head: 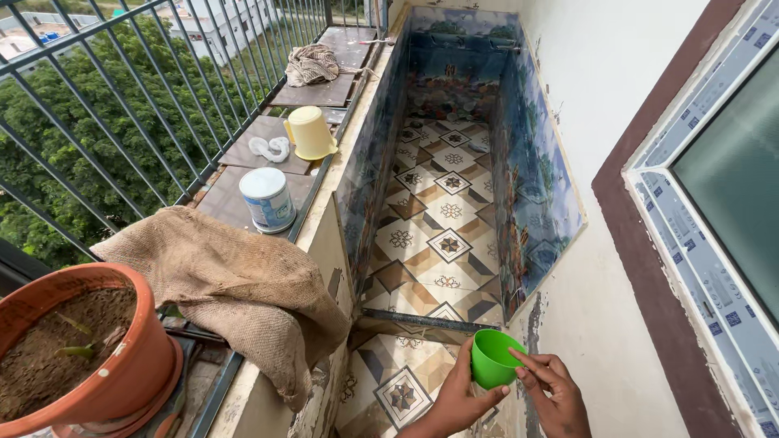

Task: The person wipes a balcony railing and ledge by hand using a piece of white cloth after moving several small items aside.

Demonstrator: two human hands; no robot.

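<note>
Both forearms cut off by the lower frame edge. Small green cup [492, 358]: plastic, tilted, inside hidden, held low over the patterned tile floor [430, 243]. Left hand [457, 397] grips its underside; right hand [554, 389] fingertips touch its rim.

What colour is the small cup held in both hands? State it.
Bright green cup, seen best in the head view.

Ahead of the fingers [519, 375], the patterned tiled floor [438, 227] lies open; left, a burlap-draped ledge [235, 284] blocks; right, the white plastered wall [600, 268] blocks.
</note>
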